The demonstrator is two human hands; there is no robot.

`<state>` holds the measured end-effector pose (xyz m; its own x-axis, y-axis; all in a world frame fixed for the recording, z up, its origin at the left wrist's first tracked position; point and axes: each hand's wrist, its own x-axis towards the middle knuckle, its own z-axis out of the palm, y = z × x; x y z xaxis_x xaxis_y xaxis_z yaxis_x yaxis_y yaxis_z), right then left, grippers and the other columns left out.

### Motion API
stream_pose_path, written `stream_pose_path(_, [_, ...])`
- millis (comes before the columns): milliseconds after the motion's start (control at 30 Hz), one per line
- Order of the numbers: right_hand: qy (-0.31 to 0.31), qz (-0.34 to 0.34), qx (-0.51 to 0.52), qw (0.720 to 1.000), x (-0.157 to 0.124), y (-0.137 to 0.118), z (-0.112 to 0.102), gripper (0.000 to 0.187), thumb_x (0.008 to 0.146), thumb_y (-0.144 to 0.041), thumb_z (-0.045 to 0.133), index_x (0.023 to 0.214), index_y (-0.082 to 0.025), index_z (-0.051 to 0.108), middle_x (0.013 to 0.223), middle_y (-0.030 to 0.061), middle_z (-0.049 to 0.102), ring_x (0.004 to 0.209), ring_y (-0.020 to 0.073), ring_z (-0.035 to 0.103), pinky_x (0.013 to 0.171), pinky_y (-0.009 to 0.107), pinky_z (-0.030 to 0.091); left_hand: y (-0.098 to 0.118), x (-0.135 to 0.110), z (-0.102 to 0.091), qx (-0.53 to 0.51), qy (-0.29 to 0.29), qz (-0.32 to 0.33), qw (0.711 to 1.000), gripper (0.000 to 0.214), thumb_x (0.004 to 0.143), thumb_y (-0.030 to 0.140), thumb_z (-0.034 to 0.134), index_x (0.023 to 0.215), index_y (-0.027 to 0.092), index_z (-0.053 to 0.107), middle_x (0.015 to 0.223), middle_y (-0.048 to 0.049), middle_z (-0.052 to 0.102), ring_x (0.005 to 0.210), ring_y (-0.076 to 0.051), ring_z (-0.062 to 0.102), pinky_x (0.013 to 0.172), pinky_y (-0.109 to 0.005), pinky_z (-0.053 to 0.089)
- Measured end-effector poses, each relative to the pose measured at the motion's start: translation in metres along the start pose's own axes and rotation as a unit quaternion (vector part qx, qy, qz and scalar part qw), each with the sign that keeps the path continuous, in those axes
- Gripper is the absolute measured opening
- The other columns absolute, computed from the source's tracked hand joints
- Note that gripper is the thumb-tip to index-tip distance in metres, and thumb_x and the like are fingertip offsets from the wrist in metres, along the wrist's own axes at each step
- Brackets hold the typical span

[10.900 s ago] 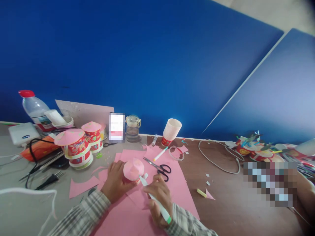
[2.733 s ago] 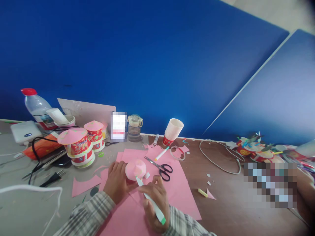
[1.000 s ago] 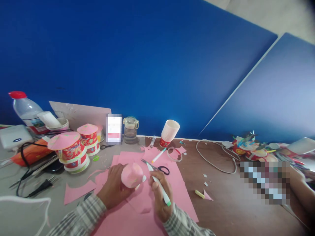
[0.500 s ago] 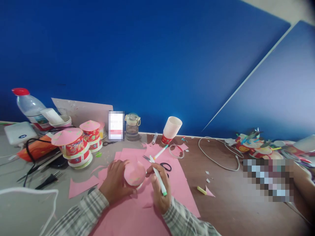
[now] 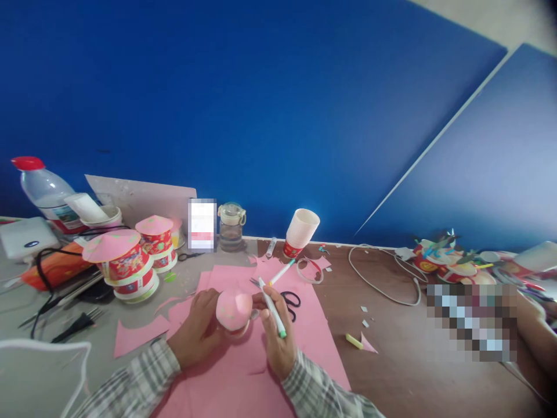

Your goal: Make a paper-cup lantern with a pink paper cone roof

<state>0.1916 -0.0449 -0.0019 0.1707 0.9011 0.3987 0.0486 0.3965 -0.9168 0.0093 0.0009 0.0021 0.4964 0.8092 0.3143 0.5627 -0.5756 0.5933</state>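
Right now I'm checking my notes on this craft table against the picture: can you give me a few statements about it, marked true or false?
The left hand holds the pink-topped cup. True.
The right hand holds the scissors. False: it holds a marker; the scissors lie on the pink paper.
The water bottle has a blue cap. False: the cap is red.
The stack of paper cups stands tilted. True.

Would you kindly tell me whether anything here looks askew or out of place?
The stack of paper cups leans tilted instead of standing upright, and small paper scraps lie scattered over the table.
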Motion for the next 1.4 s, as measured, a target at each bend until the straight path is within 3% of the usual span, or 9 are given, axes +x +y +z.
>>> stream_pose_path(67, [0.000,-0.004,-0.016,1.000,-0.001,-0.001,-0.001,0.031,0.087,-0.040,0.046,0.114,-0.025,0.049,0.091,0.0030,0.065,0.082,0.0197,0.065,0.073,0.035,0.055,0.000,0.000,0.001,0.004,-0.008,0.003,1.000,0.032,0.064,0.041,0.054,0.093,0.029,0.049,0.080,0.0021,0.053,0.075,-0.020,0.049,0.069,-0.037,0.042])
stream_pose_path(200, [-0.009,-0.013,-0.043,0.999,-0.003,-0.004,-0.002,0.029,0.087,-0.037,0.046,0.113,-0.024,0.050,0.087,0.0019,0.065,0.079,0.0191,0.064,0.071,0.034,0.055,0.004,0.001,0.009,0.040,0.048,-0.028,0.998,0.068,0.039,0.053,0.069,0.098,0.026,0.047,0.079,0.0009,0.053,0.074,-0.024,0.049,0.070,-0.042,0.041])
stream_pose_path(400, [-0.020,-0.026,-0.053,0.998,-0.004,-0.008,-0.003,0.030,0.085,-0.030,0.047,0.115,-0.025,0.048,0.091,0.0021,0.065,0.081,0.0197,0.064,0.074,0.036,0.055,0.008,0.002,0.014,0.067,0.083,-0.039,0.994,0.035,0.046,0.045,0.064,0.072,0.027,0.052,0.068,0.0038,0.051,0.066,-0.021,0.049,0.064,-0.039,0.041])
stream_pose_path(600, [-0.021,-0.040,-0.145,0.988,-0.008,0.002,-0.001,0.051,0.072,-0.018,0.061,0.120,-0.027,0.046,0.108,0.0043,0.061,0.100,0.0237,0.060,0.088,0.040,0.051,0.013,0.003,0.014,0.073,0.099,-0.071,0.990,0.043,0.039,0.048,0.069,0.071,0.027,0.050,0.068,0.0042,0.049,0.065,-0.021,0.047,0.061,-0.038,0.040])
stream_pose_path(867, [-0.005,-0.037,-0.137,0.990,0.000,0.017,-0.002,0.042,0.075,-0.015,0.058,0.115,-0.025,0.050,0.101,0.0031,0.065,0.091,0.0205,0.064,0.080,0.032,0.055,0.027,0.001,0.004,0.027,0.047,-0.014,0.998,0.016,0.062,0.039,0.057,0.072,0.028,0.051,0.067,0.0035,0.051,0.064,-0.020,0.048,0.060,-0.037,0.040])
stream_pose_path(1133, [0.052,-0.042,-0.165,0.984,0.002,0.007,-0.004,0.034,0.079,-0.020,0.050,0.113,-0.025,0.050,0.093,0.0024,0.064,0.082,0.0205,0.063,0.074,0.036,0.054,0.013,0.000,0.014,0.067,0.131,-0.057,0.987,0.032,0.051,0.048,0.064,0.073,0.028,0.051,0.063,0.0045,0.049,0.061,-0.021,0.049,0.057,-0.038,0.042])
stream_pose_path(1233, [0.059,-0.082,-0.162,0.982,-0.002,-0.009,-0.009,0.022,0.081,-0.022,0.046,0.101,-0.027,0.055,0.080,-0.0002,0.060,0.072,0.0193,0.061,0.067,0.037,0.052,0.005,-0.001,0.017,0.080,0.134,-0.049,0.987,0.043,0.048,0.053,0.065,0.079,0.027,0.052,0.066,0.0029,0.052,0.064,-0.022,0.050,0.059,-0.040,0.043])
stream_pose_path(1300, [0.016,-0.144,-0.166,0.975,-0.005,-0.021,-0.011,0.015,0.082,-0.025,0.046,0.089,-0.027,0.058,0.073,-0.0007,0.058,0.068,0.0198,0.058,0.066,0.038,0.050,0.001,-0.002,0.019,0.084,0.128,-0.047,0.987,0.047,0.047,0.054,0.065,0.082,0.026,0.052,0.068,0.0021,0.053,0.065,-0.023,0.051,0.060,-0.040,0.043])
stream_pose_path(1400, [-0.058,-0.255,-0.182,0.948,-0.008,-0.033,-0.009,0.016,0.084,-0.030,0.046,0.092,-0.028,0.059,0.067,-0.0016,0.058,0.062,0.0197,0.057,0.074,0.046,0.047,0.000,-0.002,0.021,0.080,0.124,-0.047,0.988,0.051,0.048,0.052,0.065,0.089,0.027,0.051,0.070,0.0016,0.055,0.067,-0.023,0.052,0.062,-0.040,0.044])
